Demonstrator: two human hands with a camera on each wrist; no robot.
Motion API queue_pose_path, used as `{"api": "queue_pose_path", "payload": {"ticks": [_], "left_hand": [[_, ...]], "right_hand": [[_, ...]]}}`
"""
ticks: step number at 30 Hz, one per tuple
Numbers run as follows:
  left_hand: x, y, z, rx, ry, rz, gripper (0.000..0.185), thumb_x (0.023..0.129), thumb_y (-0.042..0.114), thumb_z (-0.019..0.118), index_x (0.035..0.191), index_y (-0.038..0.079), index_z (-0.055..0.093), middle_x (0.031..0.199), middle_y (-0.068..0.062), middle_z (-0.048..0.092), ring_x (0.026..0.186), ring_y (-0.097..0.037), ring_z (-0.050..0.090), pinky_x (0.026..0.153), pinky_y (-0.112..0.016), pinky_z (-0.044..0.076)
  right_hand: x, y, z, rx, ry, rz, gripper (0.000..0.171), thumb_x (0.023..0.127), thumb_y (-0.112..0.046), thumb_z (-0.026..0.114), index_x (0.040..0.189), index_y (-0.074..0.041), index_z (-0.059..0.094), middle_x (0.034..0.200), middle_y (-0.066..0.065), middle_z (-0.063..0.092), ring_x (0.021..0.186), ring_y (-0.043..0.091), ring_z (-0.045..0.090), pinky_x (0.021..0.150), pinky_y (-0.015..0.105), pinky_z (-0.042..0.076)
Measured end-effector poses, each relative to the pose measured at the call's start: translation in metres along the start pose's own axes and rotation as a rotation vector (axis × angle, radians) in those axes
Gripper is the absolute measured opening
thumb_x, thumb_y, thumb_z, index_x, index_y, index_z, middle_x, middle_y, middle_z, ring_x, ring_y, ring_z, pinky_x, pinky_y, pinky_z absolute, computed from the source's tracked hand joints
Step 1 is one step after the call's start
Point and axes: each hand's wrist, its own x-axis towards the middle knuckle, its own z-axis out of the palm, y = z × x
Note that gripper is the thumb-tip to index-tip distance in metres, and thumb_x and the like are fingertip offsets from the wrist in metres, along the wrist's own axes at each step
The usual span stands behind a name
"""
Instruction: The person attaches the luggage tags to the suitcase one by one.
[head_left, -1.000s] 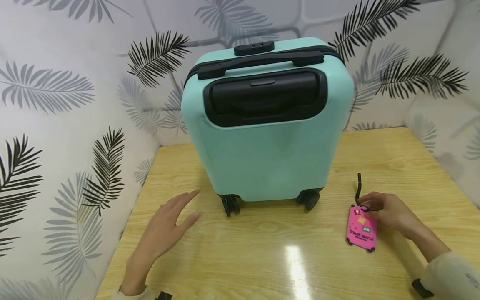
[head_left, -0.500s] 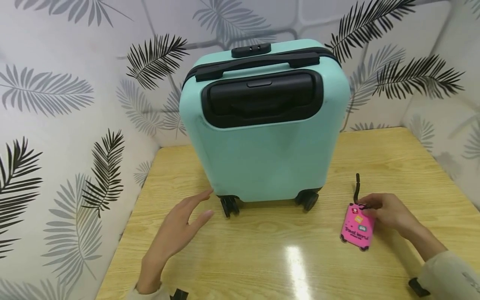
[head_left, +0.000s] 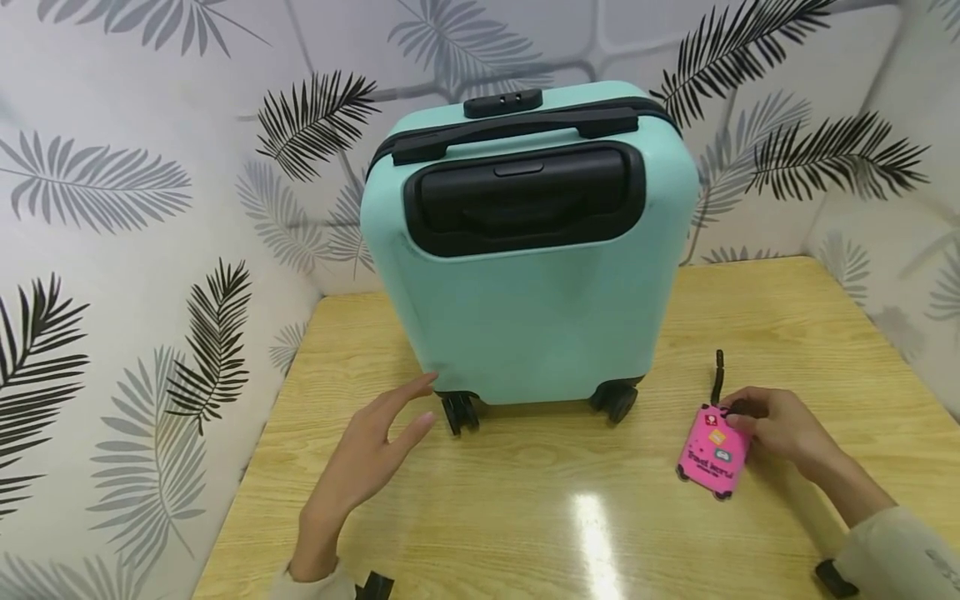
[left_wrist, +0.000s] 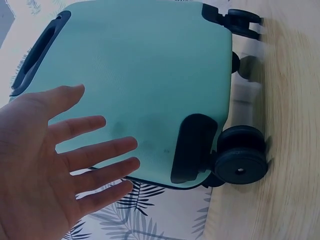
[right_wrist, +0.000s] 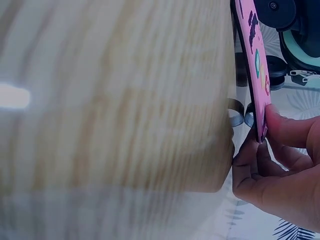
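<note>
A mint-green suitcase [head_left: 532, 325] with black handles and wheels stands upright on the wooden table. Near its lower left wheel is my left hand [head_left: 367, 454], fingers spread and holding nothing; the left wrist view shows the same hand [left_wrist: 65, 155] with its palm bare before the suitcase [left_wrist: 150, 75]. To the right of the suitcase, my right hand [head_left: 783, 429] pinches the strap end of a pink luggage tag [head_left: 714, 454] printed "Travel World". In the right wrist view, thumb and fingers grip the edge of the tag [right_wrist: 257, 65], seen nearly edge-on. A black strap [head_left: 717, 379] sticks up from the tag.
The wooden table [head_left: 517, 517] meets a wall [head_left: 150, 250] with a leaf pattern at the back and left. A bright light reflection lies on the tabletop's front. Black straps show at both wrists.
My left hand has moved right and slightly up, closer to the suitcase's left wheel. The luggage tag in my right hand has shifted and tilted slightly to the left.
</note>
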Motion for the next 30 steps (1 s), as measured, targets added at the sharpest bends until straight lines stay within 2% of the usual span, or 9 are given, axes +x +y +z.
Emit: {"api": "queue_pose_path", "payload": {"ticks": [5, 12, 19, 23, 26, 30], "left_hand": [[0.0005, 0.0011, 0.0011, -0.009, -0.014, 0.003, 0.048, 0.100, 0.041, 0.052, 0.146, 0.032, 0.044, 0.147, 0.017, 0.043, 0.134, -0.012, 0.044, 0.106, -0.047, 0.040], [0.0019, 0.0001, 0.0025, -0.001, -0.023, 0.017, 0.048, 0.100, 0.042, 0.052, 0.146, 0.031, 0.044, 0.146, 0.017, 0.044, 0.133, -0.012, 0.045, 0.105, -0.047, 0.041], [0.0022, -0.0011, 0.0054, -0.035, -0.037, 0.007, 0.049, 0.099, 0.045, 0.051, 0.146, 0.031, 0.044, 0.145, 0.014, 0.048, 0.132, -0.008, 0.046, 0.105, -0.046, 0.042], [0.0031, -0.0012, 0.0073, -0.039, -0.040, 0.011, 0.050, 0.099, 0.046, 0.050, 0.146, 0.031, 0.044, 0.144, 0.011, 0.049, 0.132, -0.008, 0.046, 0.105, -0.045, 0.041], [0.0045, -0.0008, 0.0079, -0.036, -0.053, 0.017, 0.050, 0.100, 0.045, 0.050, 0.147, 0.031, 0.043, 0.145, 0.012, 0.048, 0.133, -0.009, 0.044, 0.106, -0.045, 0.040], [0.0065, 0.0004, 0.0082, -0.035, -0.074, 0.018, 0.050, 0.100, 0.047, 0.048, 0.147, 0.032, 0.041, 0.146, 0.012, 0.047, 0.133, -0.009, 0.044, 0.107, -0.044, 0.040]], "right_hand": [[0.0009, 0.0015, 0.0031, 0.012, 0.025, -0.002, 0.029, 0.097, -0.013, 0.058, 0.120, 0.004, 0.061, 0.116, 0.027, 0.062, 0.086, 0.019, 0.053, 0.063, 0.025, 0.047], [0.0028, 0.0001, 0.0046, 0.041, 0.045, 0.003, 0.036, 0.099, -0.018, 0.056, 0.126, 0.007, 0.056, 0.111, 0.023, 0.062, 0.083, 0.016, 0.053, 0.061, 0.025, 0.048], [0.0041, -0.0003, 0.0047, 0.189, 0.044, 0.014, 0.040, 0.101, -0.017, 0.052, 0.132, 0.009, 0.050, 0.118, 0.023, 0.060, 0.088, 0.003, 0.059, 0.074, 0.023, 0.055], [0.0030, -0.0024, 0.0043, 0.236, 0.053, 0.019, 0.041, 0.102, -0.020, 0.050, 0.133, 0.008, 0.049, 0.121, 0.022, 0.058, 0.090, 0.001, 0.058, 0.076, 0.023, 0.055], [0.0016, -0.0040, 0.0046, 0.268, 0.066, 0.023, 0.042, 0.102, -0.021, 0.051, 0.133, 0.008, 0.050, 0.119, 0.018, 0.059, 0.091, 0.000, 0.058, 0.077, 0.023, 0.054], [-0.0010, -0.0056, 0.0044, 0.313, 0.078, 0.013, 0.041, 0.102, -0.020, 0.052, 0.132, 0.008, 0.050, 0.112, 0.006, 0.062, 0.092, -0.001, 0.059, 0.079, 0.023, 0.055]]}}
